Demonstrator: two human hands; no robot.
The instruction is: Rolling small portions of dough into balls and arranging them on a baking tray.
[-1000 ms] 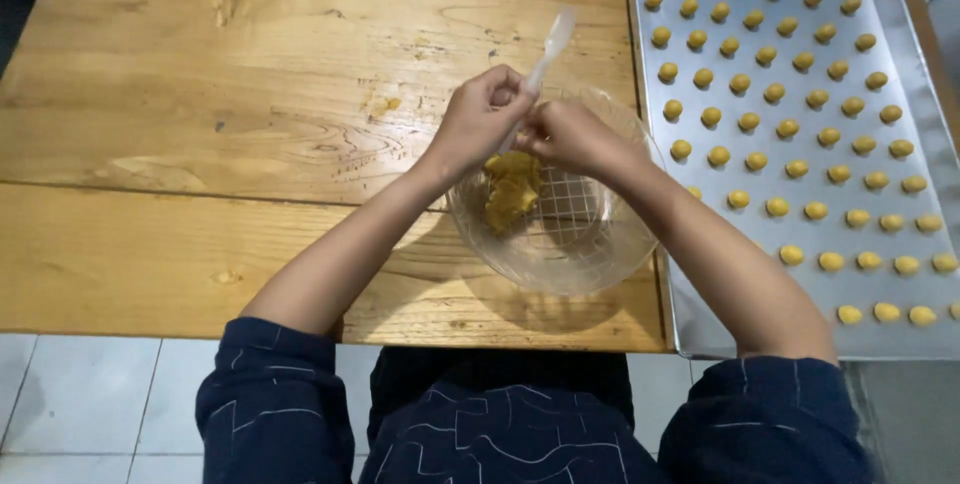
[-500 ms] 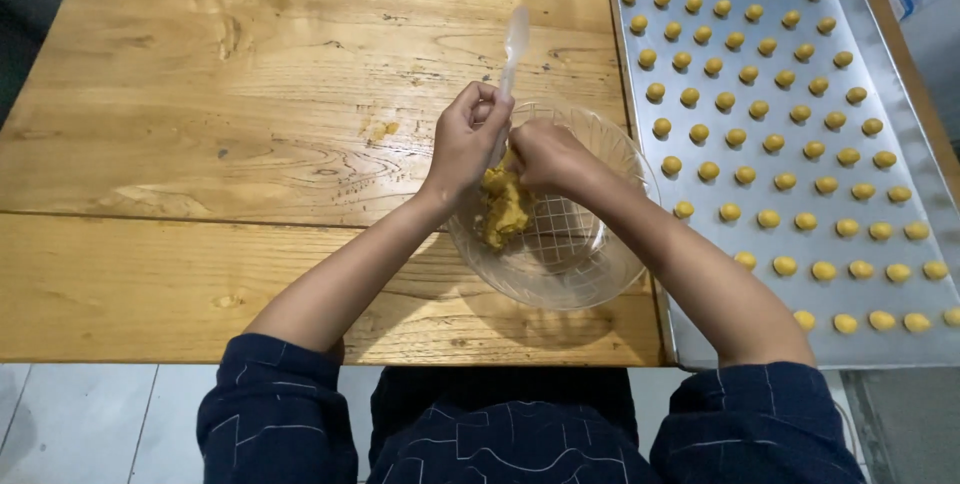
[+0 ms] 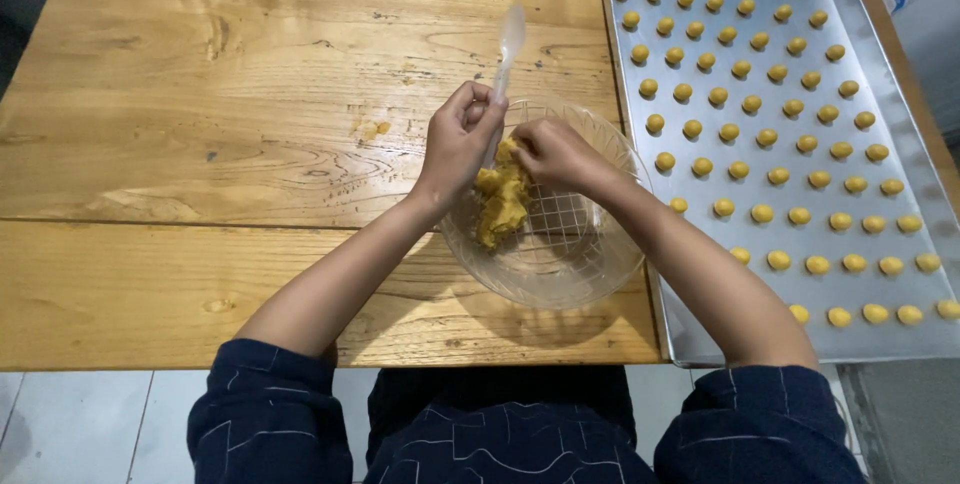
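Note:
A clear glass bowl (image 3: pixel 560 264) stands on the wooden table (image 3: pixel 220 124) and holds a lump of yellow dough (image 3: pixel 500 206). My left hand (image 3: pixel 458 139) grips a white plastic spoon (image 3: pixel 508 44), whose handle points up and away while its lower end reaches the dough. My right hand (image 3: pixel 552 152) is over the bowl with its fingers pinching at the top of the dough lump.
A large metal baking tray (image 3: pixel 900 344) lies to the right of the bowl, touching the table's right side, and carries several rows of small yellow dough balls (image 3: pixel 765 139). A few dough crumbs (image 3: pixel 372 128) lie on the wood left of the bowl.
The view has shifted slightly. Both hands stay over the bowl; the spoon handle has tilted a little more upright and the right fingers keep working the dough.

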